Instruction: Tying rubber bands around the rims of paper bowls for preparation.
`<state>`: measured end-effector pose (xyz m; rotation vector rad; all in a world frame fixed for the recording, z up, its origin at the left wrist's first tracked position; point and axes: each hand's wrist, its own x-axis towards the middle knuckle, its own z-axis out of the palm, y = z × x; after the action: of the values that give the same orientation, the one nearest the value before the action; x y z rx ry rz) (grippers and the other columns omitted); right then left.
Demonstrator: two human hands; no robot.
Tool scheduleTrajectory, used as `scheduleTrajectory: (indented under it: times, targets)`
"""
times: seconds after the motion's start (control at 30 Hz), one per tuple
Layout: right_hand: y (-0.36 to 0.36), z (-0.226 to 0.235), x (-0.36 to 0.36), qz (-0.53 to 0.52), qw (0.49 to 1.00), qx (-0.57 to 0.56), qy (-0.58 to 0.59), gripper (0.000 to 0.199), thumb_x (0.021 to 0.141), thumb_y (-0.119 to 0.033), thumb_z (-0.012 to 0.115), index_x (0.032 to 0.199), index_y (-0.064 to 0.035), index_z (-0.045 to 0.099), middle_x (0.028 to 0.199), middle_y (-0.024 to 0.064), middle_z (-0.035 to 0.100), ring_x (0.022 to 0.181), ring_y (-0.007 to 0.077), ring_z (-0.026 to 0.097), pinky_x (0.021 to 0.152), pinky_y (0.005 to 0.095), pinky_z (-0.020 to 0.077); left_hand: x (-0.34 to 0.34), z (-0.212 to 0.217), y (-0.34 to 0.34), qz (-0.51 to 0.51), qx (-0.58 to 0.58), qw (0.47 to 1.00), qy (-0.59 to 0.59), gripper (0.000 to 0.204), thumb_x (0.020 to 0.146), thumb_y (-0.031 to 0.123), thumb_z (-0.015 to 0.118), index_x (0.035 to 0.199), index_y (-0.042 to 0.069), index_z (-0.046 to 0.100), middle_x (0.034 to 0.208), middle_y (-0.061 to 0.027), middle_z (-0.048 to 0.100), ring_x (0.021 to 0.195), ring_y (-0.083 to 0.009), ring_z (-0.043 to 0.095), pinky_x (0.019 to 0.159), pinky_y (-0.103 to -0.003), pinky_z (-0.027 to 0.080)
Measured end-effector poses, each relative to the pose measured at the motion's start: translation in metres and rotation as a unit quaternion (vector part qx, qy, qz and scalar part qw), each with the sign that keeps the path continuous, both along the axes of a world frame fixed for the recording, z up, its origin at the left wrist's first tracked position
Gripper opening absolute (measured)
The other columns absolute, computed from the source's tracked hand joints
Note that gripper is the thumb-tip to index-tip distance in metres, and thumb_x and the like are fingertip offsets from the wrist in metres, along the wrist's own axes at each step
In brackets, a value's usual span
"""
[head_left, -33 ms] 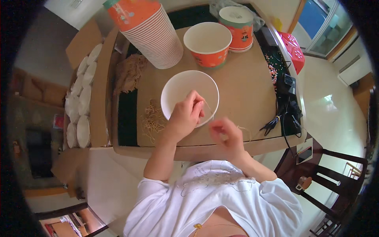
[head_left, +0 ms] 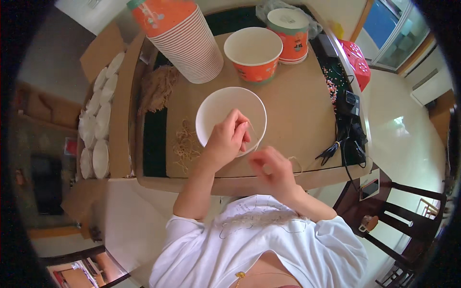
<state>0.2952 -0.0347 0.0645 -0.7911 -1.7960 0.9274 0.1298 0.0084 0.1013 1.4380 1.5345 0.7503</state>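
A white paper tub (head_left: 228, 103) stands upright near the table's front edge, its open mouth facing me. My left hand (head_left: 224, 138) is over its near rim, fingers pinched on a thin tan string (head_left: 253, 130) that stretches across the tub's mouth toward my right hand. Just off the near right side of the rim is my right hand (head_left: 274, 172), slightly blurred, with its fingers curled together at the string. A loose loop of string lies beside it on the right. Left of the tub, a tangle of tan strings (head_left: 184, 146) rests on the cardboard.
A tall stack of orange paper tubs (head_left: 192, 53) leans at back left. Another orange tub (head_left: 253, 53) and a lidded one (head_left: 289, 38) stand behind. Brown netting (head_left: 157, 89) lies left, black cables (head_left: 342, 144) right. A carton (head_left: 122, 110) holds white round pieces.
My right hand has shifted slightly left and down, nearer to me. My left hand and the tub have hardly moved.
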Motion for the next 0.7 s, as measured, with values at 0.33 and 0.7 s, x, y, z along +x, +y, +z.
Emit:
scheduleTrajectory:
  times: [0.33,0.7]
  targets:
    - [0.000,0.037,0.000,0.147,0.972,0.092,-0.157,0.015,0.080,-0.003,0.063,0.094,-0.0049,0.060,0.083,0.0089,0.058,0.076,0.0261,0.060,0.066,0.0366,0.0504,-0.008,-0.011,0.011,-0.033,-0.267,0.891,-0.367,0.015,0.096,0.018,0.045,0.099,0.004,0.047,0.091,-0.0102,0.060,0.054,-0.0158,0.057,0.043,-0.025,0.043]
    - [0.067,0.036,0.019,0.043,0.975,0.019,-0.216,0.018,0.083,-0.016,0.065,0.100,-0.0105,0.064,0.092,0.0100,0.058,0.065,0.0254,0.061,0.062,0.0368,0.0496,-0.001,-0.024,-0.005,-0.064,0.208,0.975,-0.044,0.006,0.089,0.006,0.056,0.090,0.001,0.053,0.081,-0.0085,0.059,0.064,-0.0189,0.060,0.058,-0.030,0.048]
